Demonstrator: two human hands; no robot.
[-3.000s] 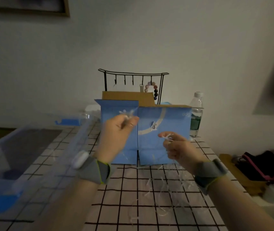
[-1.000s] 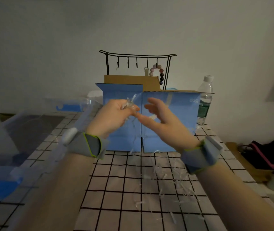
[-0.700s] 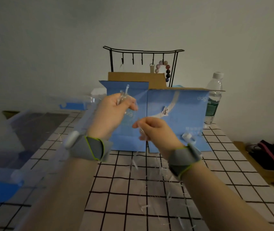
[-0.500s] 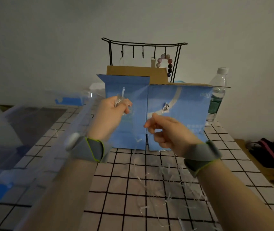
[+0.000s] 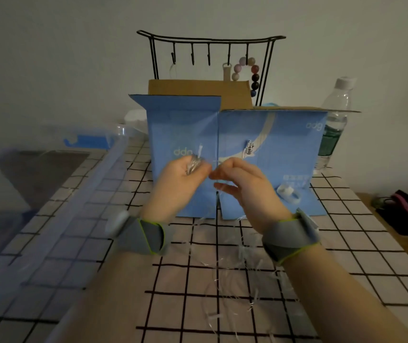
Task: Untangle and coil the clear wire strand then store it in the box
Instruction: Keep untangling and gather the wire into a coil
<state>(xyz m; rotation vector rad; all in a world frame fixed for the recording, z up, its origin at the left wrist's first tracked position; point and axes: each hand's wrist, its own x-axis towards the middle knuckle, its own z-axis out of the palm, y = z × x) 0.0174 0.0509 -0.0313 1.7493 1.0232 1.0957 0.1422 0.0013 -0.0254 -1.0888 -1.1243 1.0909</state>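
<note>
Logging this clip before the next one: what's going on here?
A person is winding a thin clear wire strand into a small coil. The left hand grips the coil while the right hand pinches the strand beside it. Much of the strand lies loose on the black-gridded white tablecloth, before the blue cardboard box. Nothing is stored yet.

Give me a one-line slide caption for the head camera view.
Left hand holds a small coil of clear wire strand while right hand pinches the loose strand before a blue cardboard box.

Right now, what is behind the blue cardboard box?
Behind the blue cardboard box a black wire hook rack rises, with a bead string hanging from it. The rack's base and the box's inside are hidden.
</note>
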